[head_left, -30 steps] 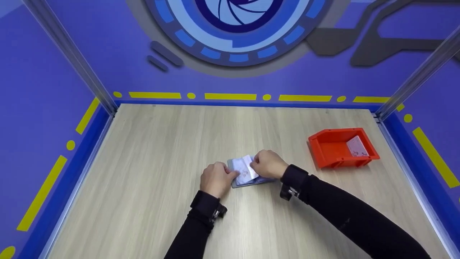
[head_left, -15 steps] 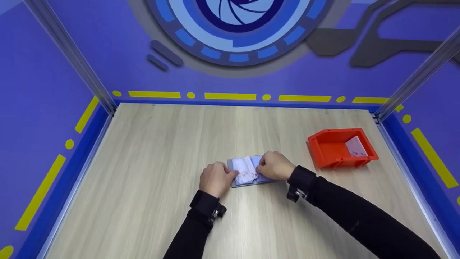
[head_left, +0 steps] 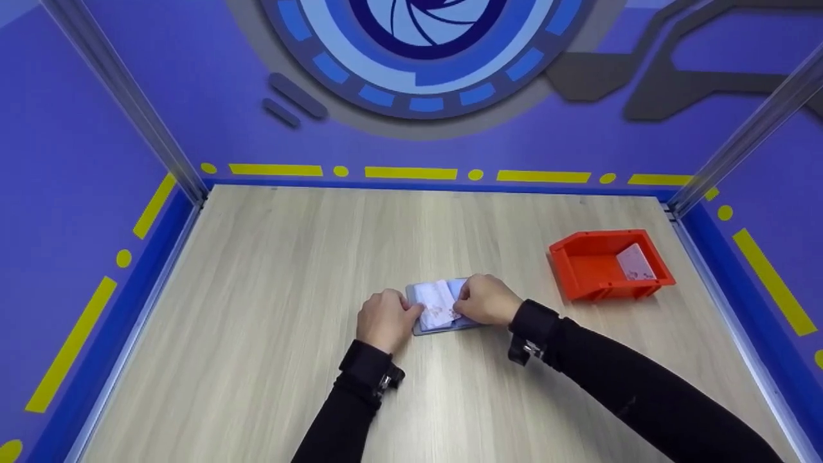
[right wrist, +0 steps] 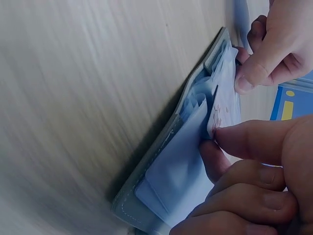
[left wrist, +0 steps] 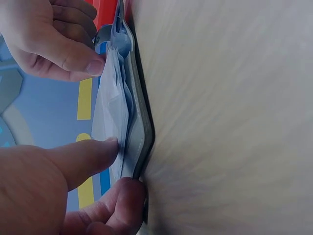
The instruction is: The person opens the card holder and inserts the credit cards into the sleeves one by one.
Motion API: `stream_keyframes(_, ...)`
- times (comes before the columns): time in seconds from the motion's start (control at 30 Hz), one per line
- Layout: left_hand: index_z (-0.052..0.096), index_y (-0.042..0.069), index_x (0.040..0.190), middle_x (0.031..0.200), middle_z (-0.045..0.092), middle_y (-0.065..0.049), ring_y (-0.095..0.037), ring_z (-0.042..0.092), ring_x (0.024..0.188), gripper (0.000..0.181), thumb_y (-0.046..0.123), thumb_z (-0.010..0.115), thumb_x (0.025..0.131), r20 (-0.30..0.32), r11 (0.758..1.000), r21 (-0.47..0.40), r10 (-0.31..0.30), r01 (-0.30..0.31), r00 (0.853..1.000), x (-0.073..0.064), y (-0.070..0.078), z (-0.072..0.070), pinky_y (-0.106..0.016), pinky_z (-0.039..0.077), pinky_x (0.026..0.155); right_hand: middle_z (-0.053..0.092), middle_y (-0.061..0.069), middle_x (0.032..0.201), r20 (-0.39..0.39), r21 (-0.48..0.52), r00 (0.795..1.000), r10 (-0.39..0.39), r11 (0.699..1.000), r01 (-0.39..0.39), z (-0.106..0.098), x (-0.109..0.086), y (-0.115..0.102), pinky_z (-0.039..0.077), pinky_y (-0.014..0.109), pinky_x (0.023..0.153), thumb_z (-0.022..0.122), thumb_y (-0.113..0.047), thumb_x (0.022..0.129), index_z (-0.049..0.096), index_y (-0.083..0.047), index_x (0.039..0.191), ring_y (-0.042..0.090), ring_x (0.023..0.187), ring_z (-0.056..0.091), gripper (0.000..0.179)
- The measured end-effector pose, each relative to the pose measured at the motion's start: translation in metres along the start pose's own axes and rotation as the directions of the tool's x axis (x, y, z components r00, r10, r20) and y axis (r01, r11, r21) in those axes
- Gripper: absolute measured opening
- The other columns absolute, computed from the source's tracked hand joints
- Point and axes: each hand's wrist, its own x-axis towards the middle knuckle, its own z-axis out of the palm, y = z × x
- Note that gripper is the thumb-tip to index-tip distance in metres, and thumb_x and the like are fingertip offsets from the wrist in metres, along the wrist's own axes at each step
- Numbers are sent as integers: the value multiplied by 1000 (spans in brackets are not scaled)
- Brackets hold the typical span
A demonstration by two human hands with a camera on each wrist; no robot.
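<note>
An open card holder [right wrist: 126, 198] with a grey-green stitched cover and clear bluish plastic sleeves [right wrist: 176, 159] lies on the table in front of me. On its left half is a whitish card [head_left: 436, 303] with a small reddish print. My left hand [head_left: 387, 321] pinches the holder's left edge, thumb on the sleeves and fingers at the cover, as the left wrist view shows. Between thumb and forefinger, my right hand [head_left: 490, 300] pinches the card's printed right edge near the middle fold. How far the card sits inside a sleeve cannot be told.
A red open-front bin [head_left: 595, 267] stands at the right on the wooden table [head_left: 289, 257]. A pale pinkish card [head_left: 636, 262] leans inside it. Blue printed walls [head_left: 411, 151] with metal corner posts enclose the table's back and sides.
The card's raised right part has come down flatter. My right hand let it go and moved right, then came back left to its edge. My left hand stays put.
</note>
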Motion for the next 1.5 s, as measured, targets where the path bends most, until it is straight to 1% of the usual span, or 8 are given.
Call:
stream_keyframes(0.27, 76, 20, 75, 76, 72, 3, -16, 63, 67, 28, 38, 85, 94, -16, 1000, 10, 11, -11, 1000, 1, 0, 0, -38, 51, 65, 53, -9, 62, -10, -19, 1000, 4, 1000, -4, 2, 1, -2, 37, 27, 58, 74, -19, 90, 68, -15, 65, 14, 63, 51, 26)
stream_keyframes(0.4, 75, 20, 75, 75, 71, 4, -16, 63, 67, 28, 38, 84, 94, -9, 1000, 9, -1, 1, 1000, 1, 0, 0, -37, 49, 64, 53, -8, 61, -7, -20, 1000, 10, 1000, -10, 4, 1, -7, 38, 27, 56, 74, -20, 91, 66, -16, 62, 14, 61, 50, 30)
stream_keyframes(0.63, 70, 21, 70, 72, 67, 3, -18, 60, 65, 32, 37, 85, 93, -27, 1000, 7, 4, -4, 1000, 1, 1, 1, -38, 47, 62, 45, -10, 55, -4, 4, 1000, 9, 1000, -9, 10, 0, -11, 34, 25, 50, 71, -13, 90, 50, -21, 54, 11, 53, 44, 42)
stream_keyframes(1.07, 56, 25, 59, 66, 58, 7, -16, 52, 61, 41, 31, 80, 92, -33, 1000, -3, 15, -15, 999, 0, 1, 1, -36, 39, 58, 50, -8, 58, -12, -11, 1000, 10, 1000, -10, 15, -3, -22, 36, 26, 50, 69, -12, 93, 53, -20, 57, 11, 54, 47, 40)
stream_keyframes(1.17, 58, 25, 59, 66, 59, 7, -15, 52, 60, 43, 36, 83, 92, -33, 1000, 1, 22, -22, 999, 0, 1, 2, -35, 39, 57, 53, -8, 60, -10, -12, 1000, 11, 1000, -11, 16, -4, -24, 36, 26, 51, 69, -13, 96, 58, -18, 60, 11, 55, 48, 38)
stream_keyframes(1.3, 66, 24, 62, 69, 65, 7, -14, 56, 61, 39, 41, 86, 91, -35, 1000, 12, 13, -13, 999, 1, 1, 1, -35, 43, 58, 64, -3, 68, -7, -19, 1000, -24, 1000, 24, 13, -7, -25, 41, 27, 55, 70, -14, 99, 75, -13, 71, 13, 60, 53, 28)
stream_keyframes(1.4, 72, 22, 67, 72, 70, 5, -15, 60, 63, 34, 42, 87, 90, -26, 1000, 13, 1, 0, 1000, 1, 0, 1, -37, 47, 60, 76, 4, 85, -27, -46, 999, -45, 998, 44, 4, -8, -24, 50, 31, 67, 71, -18, 99, 83, -9, 86, 17, 72, 63, 21)
stream_keyframes(1.5, 76, 21, 73, 76, 74, 3, -16, 64, 66, 31, 44, 87, 90, -16, 1000, 13, -10, 10, 1000, 1, 0, 0, -38, 51, 62, 80, 10, 104, -55, -52, 998, -28, 998, 26, -13, -7, -21, 54, 37, 79, 71, -23, 100, 85, -6, 100, 22, 87, 67, 22)
